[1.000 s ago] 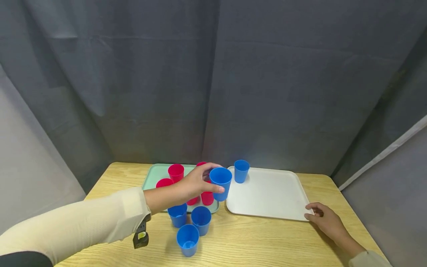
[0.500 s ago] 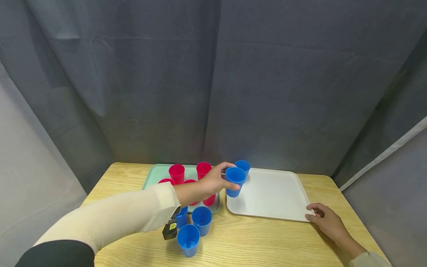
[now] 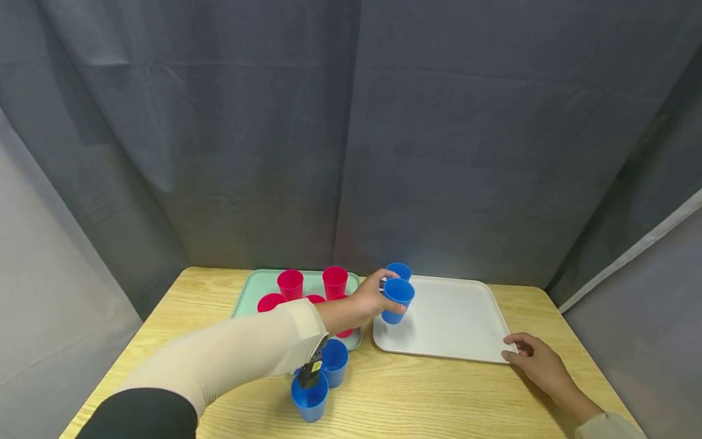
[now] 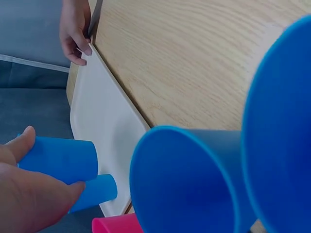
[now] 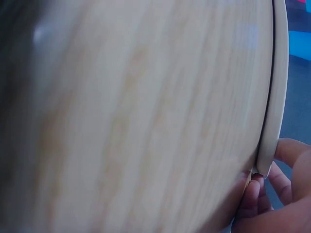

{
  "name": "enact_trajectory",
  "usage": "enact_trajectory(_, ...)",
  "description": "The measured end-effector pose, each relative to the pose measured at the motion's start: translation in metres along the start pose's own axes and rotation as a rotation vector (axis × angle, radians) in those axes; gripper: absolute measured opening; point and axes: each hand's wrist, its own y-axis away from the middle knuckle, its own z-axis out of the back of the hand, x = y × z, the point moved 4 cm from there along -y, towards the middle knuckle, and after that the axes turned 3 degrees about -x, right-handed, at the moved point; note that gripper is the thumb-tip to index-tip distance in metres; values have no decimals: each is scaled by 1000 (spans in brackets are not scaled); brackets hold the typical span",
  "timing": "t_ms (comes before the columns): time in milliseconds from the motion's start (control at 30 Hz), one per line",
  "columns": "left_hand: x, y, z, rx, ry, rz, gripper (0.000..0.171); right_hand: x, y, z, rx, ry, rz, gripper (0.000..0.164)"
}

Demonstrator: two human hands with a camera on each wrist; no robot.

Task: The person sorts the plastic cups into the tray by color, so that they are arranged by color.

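My left hand (image 3: pixel 366 300) grips a blue cup (image 3: pixel 400 296), held upright above the left part of a white tray (image 3: pixel 455 317). In the left wrist view the thumb and a finger lie on either side of that held cup (image 4: pixel 60 158), and a shadow falls on the tray. Just behind it, another blue cup (image 3: pixel 400 269) stands on the tray, partly hidden. My right hand (image 3: pixel 540 366) pinches the tray's front right corner. The right wrist view shows the right-hand fingers (image 5: pixel 290 151) at the tray's rim (image 5: pixel 279 97).
Several red cups (image 3: pixel 290 285) stand on a mint-green tray (image 3: pixel 245 300) at the left, partly behind my left arm. On the wooden table (image 3: pixel 406 396) in front are a blue cup (image 3: pixel 335 361) and a nearer blue cup (image 3: pixel 311 402). Dark curtains (image 3: pixel 439 152) hang behind the table.
My left hand has carried the blue cup rightward, from over the green tray's right edge to over the white tray, in front of the standing cup. The right hand has stayed at the corner.
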Motion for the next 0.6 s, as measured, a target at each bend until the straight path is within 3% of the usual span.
enact_trajectory(300, 11, -12, -8, -35, -60, 98, 68, 4, 3, 0, -34, 10, 26, 38)
enact_trajectory(600, 18, -20, -14, -36, -139, 119, 65, 7, 4, -1, -38, -7, 39, 37)
